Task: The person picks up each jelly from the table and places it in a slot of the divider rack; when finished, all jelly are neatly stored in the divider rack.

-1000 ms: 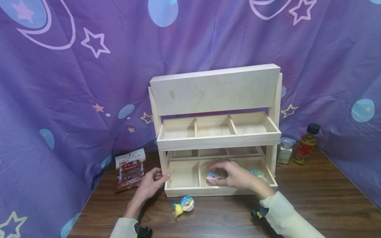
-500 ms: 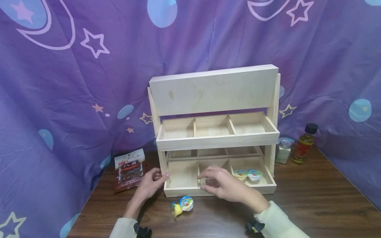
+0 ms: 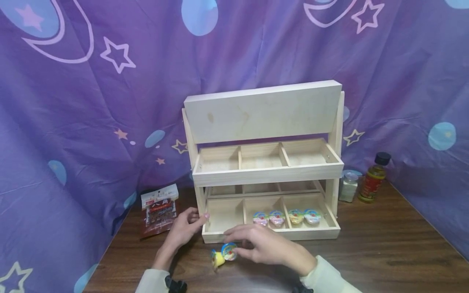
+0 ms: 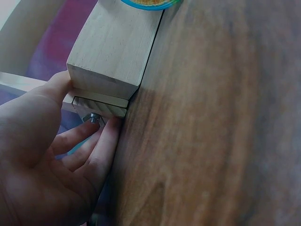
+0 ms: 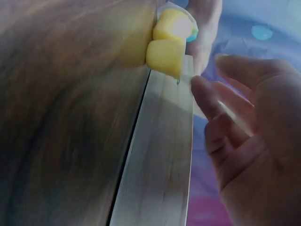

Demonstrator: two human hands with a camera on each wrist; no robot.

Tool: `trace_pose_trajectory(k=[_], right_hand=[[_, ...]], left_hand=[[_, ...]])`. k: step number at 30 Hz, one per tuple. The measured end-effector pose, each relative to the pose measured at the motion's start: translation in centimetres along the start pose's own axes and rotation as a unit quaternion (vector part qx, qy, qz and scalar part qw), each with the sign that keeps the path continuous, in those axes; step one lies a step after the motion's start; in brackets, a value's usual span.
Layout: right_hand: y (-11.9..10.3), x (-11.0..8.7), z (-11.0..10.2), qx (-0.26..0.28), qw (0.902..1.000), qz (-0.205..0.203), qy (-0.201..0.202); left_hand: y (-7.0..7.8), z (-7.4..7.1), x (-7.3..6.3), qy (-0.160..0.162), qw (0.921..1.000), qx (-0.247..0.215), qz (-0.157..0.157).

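A pale wooden rack (image 3: 267,175) with two divided trays stands on the table. My left hand (image 3: 183,228) grips its lower left corner; in the left wrist view the thumb lies on the wood and the fingers curl behind the side, by a metal bolt (image 4: 94,117). Two small jelly cups lie before the rack: a tipped yellow one (image 3: 218,259) and one with its printed lid (image 3: 228,251) showing. Over them hovers my right hand (image 3: 264,244), fingers bent loosely. In the right wrist view, a gap separates the fingers from the yellow cups (image 5: 164,56).
Pink-lidded jelly cups (image 3: 260,218) sit in the lower middle compartment, yellowish ones (image 3: 295,217) in the lower right. A red-brown spice packet (image 3: 159,211) lies left of the rack. A glass jar (image 3: 349,187) and an oil bottle (image 3: 373,179) stand to its right.
My right hand has come out of the lower middle compartment, leaving a jelly cup there, and moved left and forward to the loose cups. My left hand has stayed put.
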State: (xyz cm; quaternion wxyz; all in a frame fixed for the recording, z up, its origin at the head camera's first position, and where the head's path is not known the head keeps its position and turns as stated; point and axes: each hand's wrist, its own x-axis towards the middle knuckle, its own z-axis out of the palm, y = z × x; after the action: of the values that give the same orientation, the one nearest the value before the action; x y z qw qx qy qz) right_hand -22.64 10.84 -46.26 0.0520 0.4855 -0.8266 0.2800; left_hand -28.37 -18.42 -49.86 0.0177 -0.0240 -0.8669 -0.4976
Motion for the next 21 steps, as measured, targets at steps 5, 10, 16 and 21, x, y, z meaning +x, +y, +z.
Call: trace_pose_trajectory(k=[5, 10, 16, 21], right_hand=[[-0.2, -0.2, 0.5, -0.013, 0.9991, 0.002, -0.040], [-0.1, -0.6, 0.9, -0.020, 0.9977, 0.015, -0.062], [-0.1, -0.8, 1.2, 0.021, 0.9976, 0.028, -0.060], [-0.4, -0.7, 1.4, 0.052, 0.9954, 0.028, -0.076]], left_hand=[[0.0, 0.1, 0.1, -0.002, 1.0000, -0.005, 0.000], [0.1, 0.1, 0.0, -0.003, 1.0000, -0.003, 0.003], [0.1, 0.0, 0.0, -0.002, 1.0000, -0.003, -0.004], [0.3, -0.1, 0.1, -0.003, 1.0000, 0.004, 0.000]])
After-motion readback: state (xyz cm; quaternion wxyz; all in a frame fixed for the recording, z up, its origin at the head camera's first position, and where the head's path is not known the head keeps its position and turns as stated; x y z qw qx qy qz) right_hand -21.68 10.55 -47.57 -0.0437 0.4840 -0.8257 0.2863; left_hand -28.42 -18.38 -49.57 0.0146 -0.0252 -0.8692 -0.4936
